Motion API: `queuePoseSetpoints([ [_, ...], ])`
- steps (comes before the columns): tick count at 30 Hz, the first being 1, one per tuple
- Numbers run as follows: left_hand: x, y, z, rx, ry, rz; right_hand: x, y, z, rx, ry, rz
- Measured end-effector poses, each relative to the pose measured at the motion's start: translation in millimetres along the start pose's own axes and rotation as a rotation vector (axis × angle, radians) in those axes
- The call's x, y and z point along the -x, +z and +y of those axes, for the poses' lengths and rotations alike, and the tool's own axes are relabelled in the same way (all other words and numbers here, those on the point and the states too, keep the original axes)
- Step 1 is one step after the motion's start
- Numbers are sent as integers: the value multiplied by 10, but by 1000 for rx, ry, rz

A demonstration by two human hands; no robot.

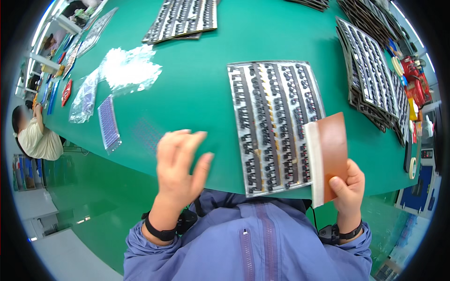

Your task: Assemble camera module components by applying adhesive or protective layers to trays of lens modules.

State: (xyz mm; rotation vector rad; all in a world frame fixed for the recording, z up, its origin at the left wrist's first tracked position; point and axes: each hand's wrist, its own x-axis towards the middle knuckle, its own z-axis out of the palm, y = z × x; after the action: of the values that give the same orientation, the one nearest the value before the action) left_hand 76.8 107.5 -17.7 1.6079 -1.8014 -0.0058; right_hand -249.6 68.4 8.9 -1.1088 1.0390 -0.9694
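Note:
My right hand [348, 189] grips a flat brown panel with a pale strip [332, 152] along its left edge. Thumb in front, fingers behind, it holds the panel by the lower right. That panel overlaps the right edge of a flat board [276, 126] carrying rows of small black parts on a light backing. To the left of the board, my left hand [180, 164] hovers over the green table, slightly blurred, its thumb and fingers apart and nothing visible between them. Faint purple marks on a see-through film [146, 134] show beside its fingertips.
On the green table [197, 75], a purple-dotted strip [109, 122] and crumpled clear plastic [129, 68] lie to the left. Similar boards are stacked at the far side [185, 18] and at the right [370, 70]. Another person [37, 133] sits at far left.

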Motion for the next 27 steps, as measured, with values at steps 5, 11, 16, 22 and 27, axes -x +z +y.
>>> queuePoseSetpoints([
  [5, 337, -277, -357, -203, -247, -50, -295, 830, -87, 536, -197, -332],
  [11, 353, -340, -399, -188, -286, -78, -485, 1441, 61, 733, -308, -460],
  [16, 394, -312, -423, -161, -285, -38, -520, 1571, 170, 770, -313, -448],
  [22, 416, -283, -452, -155, -280, -12, -537, 1606, 201, 817, -342, -441],
  [27, 419, -280, -457, -142, -287, -6, -542, 1613, 205, 834, -348, -453],
])
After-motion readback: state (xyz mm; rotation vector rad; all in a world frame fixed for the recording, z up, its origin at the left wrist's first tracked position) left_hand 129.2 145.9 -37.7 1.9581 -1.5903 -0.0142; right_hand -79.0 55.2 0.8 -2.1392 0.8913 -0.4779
